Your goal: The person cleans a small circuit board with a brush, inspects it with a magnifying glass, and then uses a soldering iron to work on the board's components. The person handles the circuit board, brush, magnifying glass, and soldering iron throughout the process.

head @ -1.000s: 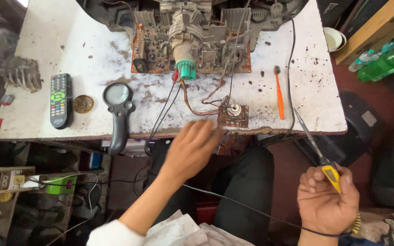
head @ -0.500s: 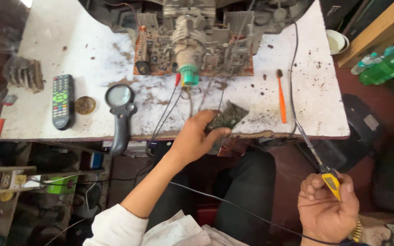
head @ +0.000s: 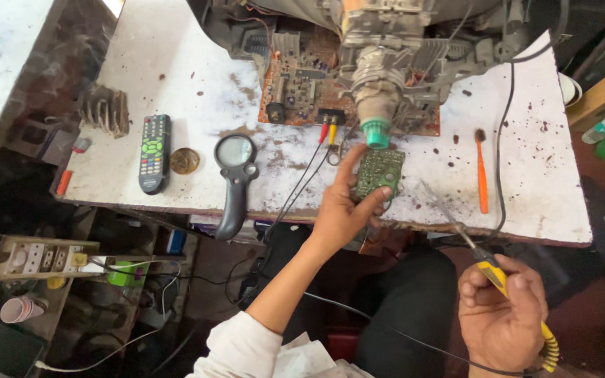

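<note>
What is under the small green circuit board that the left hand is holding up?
Beneath the green circuit board lies the stained white table, with the left hand gripping its lower edge. The table patch directly under it is covered.

My left arm reaches forward, white sleeve pushed to the elbow, forearm bare. My left hand (head: 341, 210) is raised, fingers and thumb pinched closed, thumb pointing up. My right hand (head: 502, 322) hangs low by my lap, curled in a fist, knuckles up.

Electronics repair workshop, opened television chassis (head: 386, 63), stained workbench (head: 176, 77)
</note>
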